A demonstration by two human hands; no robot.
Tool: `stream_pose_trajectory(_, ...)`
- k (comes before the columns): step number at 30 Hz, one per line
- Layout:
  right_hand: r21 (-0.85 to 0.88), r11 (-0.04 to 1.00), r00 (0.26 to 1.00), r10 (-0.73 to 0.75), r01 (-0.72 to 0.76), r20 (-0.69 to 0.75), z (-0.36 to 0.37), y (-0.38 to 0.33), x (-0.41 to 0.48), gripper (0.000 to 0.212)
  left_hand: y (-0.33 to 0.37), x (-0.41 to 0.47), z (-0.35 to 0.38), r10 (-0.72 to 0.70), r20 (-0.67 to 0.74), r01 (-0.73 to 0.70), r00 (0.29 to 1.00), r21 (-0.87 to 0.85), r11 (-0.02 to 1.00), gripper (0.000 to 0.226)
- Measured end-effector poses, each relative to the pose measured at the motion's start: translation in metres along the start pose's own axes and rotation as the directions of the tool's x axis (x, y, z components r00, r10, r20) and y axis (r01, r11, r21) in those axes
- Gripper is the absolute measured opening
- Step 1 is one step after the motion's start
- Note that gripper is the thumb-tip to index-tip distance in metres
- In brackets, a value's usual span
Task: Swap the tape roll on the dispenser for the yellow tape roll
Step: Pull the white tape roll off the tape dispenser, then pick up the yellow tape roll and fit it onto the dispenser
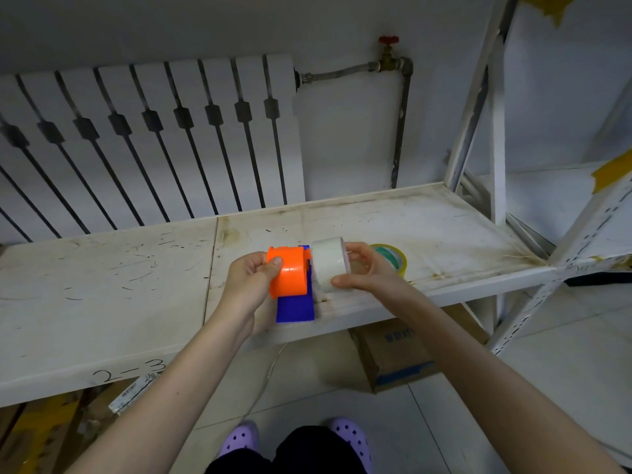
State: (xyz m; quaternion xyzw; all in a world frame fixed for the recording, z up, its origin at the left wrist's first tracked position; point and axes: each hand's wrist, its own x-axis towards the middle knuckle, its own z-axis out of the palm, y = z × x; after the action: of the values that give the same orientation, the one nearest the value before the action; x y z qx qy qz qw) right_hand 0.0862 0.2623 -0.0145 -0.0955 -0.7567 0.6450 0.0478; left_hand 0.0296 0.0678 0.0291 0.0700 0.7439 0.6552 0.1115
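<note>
My left hand [251, 282] grips the tape dispenser [290, 278], an orange drum housing with a blue handle plate below it, held just above the front of the white shelf [444, 234]. My right hand [367, 271] holds a whitish clear tape roll [330, 263] by its rim, right beside the dispenser's right side. Whether the roll still touches the dispenser's hub I cannot tell. The yellow tape roll [395, 257], with a green inner core, lies flat on the shelf just behind my right hand, partly hidden by my fingers.
A white radiator [154, 142] and a pipe with a red valve [389, 41] stand behind the shelf. A shelf upright [497, 131] rises at the right. Below the shelf sits a cardboard box [400, 357] on the tiled floor.
</note>
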Motion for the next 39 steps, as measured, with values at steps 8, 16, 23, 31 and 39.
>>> stream_pose_trajectory(8, -0.120, 0.991, 0.806, -0.029, -0.053, -0.591, -0.071, 0.015, 0.021, 0.092, 0.008, 0.006, 0.018, -0.031, -0.023, 0.031, 0.999, -0.023, 0.999, 0.025)
stream_pose_trajectory(16, -0.484, 0.777, 0.690, -0.091, -0.402, -0.718, -0.142, 0.046, 0.028, 0.086, 0.012, 0.012, 0.023, -0.008, -0.064, 0.010, 0.998, 0.022, 1.000, 0.026)
stream_pose_trajectory(23, -0.505, 0.691, 0.734, 0.054, -0.517, -0.677, -0.153, 0.071, 0.032, 0.085, 0.009, 0.018, 0.026, -0.031, -0.067, 0.034, 0.997, 0.048, 0.998, 0.006)
stream_pose_trajectory(31, -0.671, 0.731, 0.819, -0.306, -0.125, -0.486, -0.096, 0.046, 0.033, 0.048, -0.001, 0.029, 0.023, -0.059, -0.112, 0.062, 0.992, 0.017, 0.998, 0.015)
stream_pose_trajectory(39, -0.918, 0.395, 0.952, -0.272, -0.025, -0.143, -0.040, 0.047, 0.030, 0.037, -0.005, 0.022, 0.012, -0.025, -0.129, 0.020, 0.991, -0.037, 0.999, 0.008)
